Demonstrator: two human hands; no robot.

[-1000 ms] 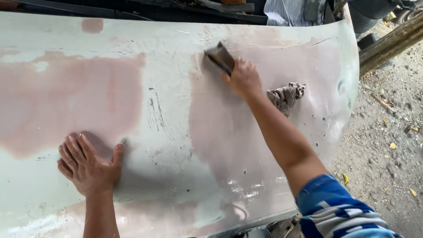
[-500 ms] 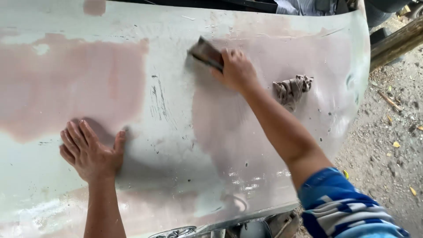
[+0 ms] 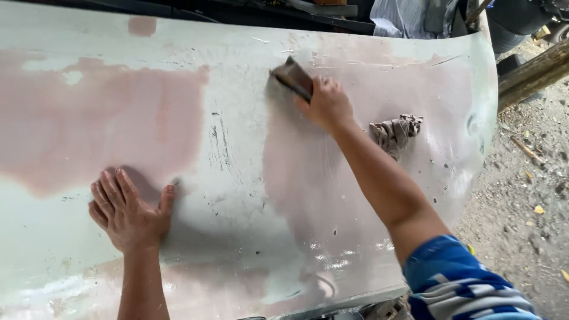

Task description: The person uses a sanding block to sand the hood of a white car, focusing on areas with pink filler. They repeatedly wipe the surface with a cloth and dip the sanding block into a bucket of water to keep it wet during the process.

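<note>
Sleeve [image 3: 468, 284], blue with pale stripes, sits nearest the camera at lower right, covering the upper part of the right arm. Bare forearm runs from it up and to the left across the car body panel [image 3: 237, 195]. Panel is pale green-white with large pinkish-brown filler patches at upper left and through the centre-right; wet sheen shows along its lower edge.

Left hand [image 3: 127, 213] lies flat on the panel at lower left, palm down, fingers spread and pointing up-left, thumb out to the right. It holds nothing; its fingertips reach the lower border of the left pinkish patch.

Crumpled rag [image 3: 396, 131], grey-brown, rests on the panel just right of the right forearm, near but not touching it, as far as can be told.

Right hand [image 3: 326, 104] is farther up the panel, fingers closed over a dark sanding block [image 3: 291, 77]. Block is pressed against the panel surface at the upper edge of the central patch, tilted, its left end sticking out beyond the fingers.

Gravel ground [image 3: 527, 201] with scattered yellow leaves lies beyond the panel's right edge. Wooden beam [image 3: 533, 74] crosses at upper right.
</note>
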